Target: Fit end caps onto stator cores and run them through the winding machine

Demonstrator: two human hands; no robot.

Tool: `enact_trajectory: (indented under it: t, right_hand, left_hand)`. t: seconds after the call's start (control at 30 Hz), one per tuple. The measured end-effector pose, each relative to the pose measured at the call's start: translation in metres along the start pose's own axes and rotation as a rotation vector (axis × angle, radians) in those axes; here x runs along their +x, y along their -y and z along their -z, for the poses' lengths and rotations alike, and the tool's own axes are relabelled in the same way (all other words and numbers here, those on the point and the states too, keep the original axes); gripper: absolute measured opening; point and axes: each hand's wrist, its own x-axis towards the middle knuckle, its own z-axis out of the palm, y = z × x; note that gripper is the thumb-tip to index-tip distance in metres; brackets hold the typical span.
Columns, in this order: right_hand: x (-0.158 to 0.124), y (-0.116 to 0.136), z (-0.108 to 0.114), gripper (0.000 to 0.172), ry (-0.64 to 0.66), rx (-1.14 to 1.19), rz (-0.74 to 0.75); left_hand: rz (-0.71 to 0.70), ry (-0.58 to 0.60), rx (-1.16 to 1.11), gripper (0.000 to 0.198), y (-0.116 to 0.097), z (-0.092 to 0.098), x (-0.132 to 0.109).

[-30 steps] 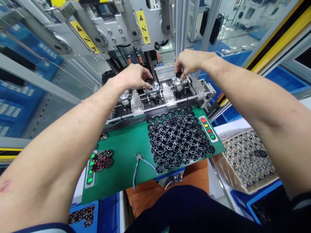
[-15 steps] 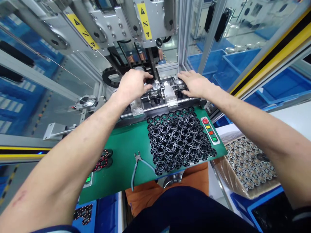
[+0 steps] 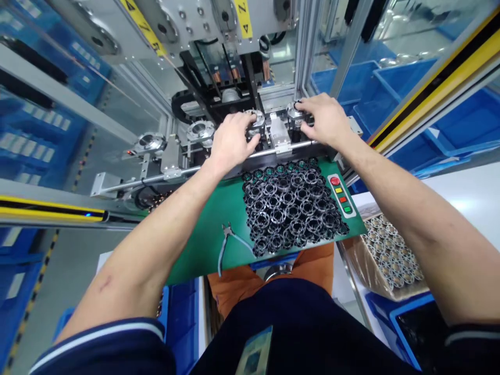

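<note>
My left hand (image 3: 234, 138) is at a round metal fixture (image 3: 257, 121) on the machine's rail, thumb and fingers curved around its left side. Farther right, my right hand (image 3: 325, 119) has its fingertips on a black ring (image 3: 299, 105) atop a second round fixture (image 3: 295, 115), the thumb lower down. Between the two fixtures is a silver bracket (image 3: 278, 131). Stacked black ring parts (image 3: 289, 205) cover part of the green mat (image 3: 207, 234) below the rail.
Pliers (image 3: 228, 235) lie left of the rings. A button panel (image 3: 341, 196) is on their right. Two more round fixtures (image 3: 200, 130) (image 3: 150, 141) stand at the left. A box of metal rings (image 3: 390, 250) sits at the lower right.
The view has shifted. My left hand has drawn back a little from the left fixture's top, and more fixtures show at the left. A black ring now shows under my right fingertips.
</note>
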Motion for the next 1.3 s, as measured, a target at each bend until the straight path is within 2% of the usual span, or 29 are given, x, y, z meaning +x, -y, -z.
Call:
enact_trajectory:
  t: [0.07, 0.13, 0.2, 0.27, 0.3, 0.33, 0.4, 0.47, 0.53, 0.6, 0.67, 0.73, 0.8, 0.87, 0.93, 1.0, 1.07, 1.17, 1.3]
  right_hand:
    - [0.0, 0.006, 0.006, 0.081, -0.008, 0.033, 0.005]
    - [-0.013, 0.024, 0.015, 0.09, -0.028, 0.063, 0.023]
    - [-0.042, 0.056, 0.027, 0.068, -0.042, 0.085, 0.054]
    - [-0.086, 0.098, 0.038, 0.029, -0.006, 0.101, 0.114]
    - [-0.109, 0.121, 0.042, 0.022, 0.069, 0.092, 0.156]
    - [-0.132, 0.143, 0.043, 0.02, 0.151, 0.073, 0.2]
    - [-0.171, 0.178, 0.037, 0.017, 0.225, 0.02, 0.244]
    - [-0.195, 0.197, 0.023, 0.016, 0.252, -0.04, 0.26]
    - [-0.203, 0.204, 0.005, 0.016, 0.262, -0.089, 0.254]
    - [-0.202, 0.205, -0.006, 0.016, 0.261, -0.105, 0.244]
    - [-0.2, 0.207, -0.004, 0.012, 0.228, -0.084, 0.242]
    - [-0.202, 0.21, 0.013, 0.007, 0.153, -0.031, 0.24]
    - [-0.213, 0.21, 0.04, 0.005, 0.048, 0.051, 0.204]
    - [-0.233, 0.203, 0.069, 0.02, -0.096, 0.161, 0.102]
    - [-0.259, 0.186, 0.091, 0.04, -0.242, 0.237, -0.056]
    - [-0.29, 0.162, 0.1, 0.053, -0.346, 0.252, -0.229]
    - [-0.321, 0.135, 0.096, 0.066, -0.383, 0.233, -0.389]
    - [-0.358, 0.102, 0.072, 0.086, -0.382, 0.199, -0.547]
    - [-0.379, 0.081, 0.03, 0.074, -0.378, 0.162, -0.613]
  left_hand:
    - [0.012, 0.036, -0.024, 0.081, -0.007, 0.011, -0.002]
    - [-0.022, -0.024, -0.057, 0.084, -0.02, 0.027, -0.022]
    - [-0.062, -0.11, -0.102, 0.077, -0.038, 0.043, -0.063]
    - [-0.079, -0.067, -0.134, 0.06, -0.057, 0.055, -0.119]
    - [-0.102, -0.058, -0.127, 0.054, -0.066, 0.057, -0.147]
    - [-0.126, -0.026, -0.102, 0.05, -0.072, 0.056, -0.174]
    - [-0.141, 0.016, -0.052, 0.038, -0.08, 0.044, -0.215]
    - [-0.147, 0.035, -0.015, 0.026, -0.082, 0.025, -0.236]
    - [-0.169, 0.028, -0.001, 0.019, -0.081, 0.008, -0.24]
    - [-0.198, 0.015, -0.011, 0.016, -0.08, 0.0, -0.237]
    - [-0.195, -0.018, -0.059, 0.017, -0.08, 0.002, -0.234]
    - [-0.162, -0.071, -0.172, 0.019, -0.081, 0.012, -0.238]
    - [-0.088, -0.156, -0.373, 0.026, -0.08, 0.028, -0.253]
    - [0.025, -0.256, -0.577, 0.041, -0.073, 0.045, -0.276]
    - [0.17, -0.355, -0.673, 0.062, -0.06, 0.06, -0.303]
    - [0.34, -0.415, -0.685, 0.055, -0.042, 0.071, -0.331]
    - [0.516, -0.433, -0.712, 0.056, -0.027, 0.077, -0.355]
    - [0.716, -0.362, -0.666, 0.06, -0.019, 0.079, -0.379]
    - [0.792, -0.273, -0.428, 0.052, -0.025, 0.073, -0.395]
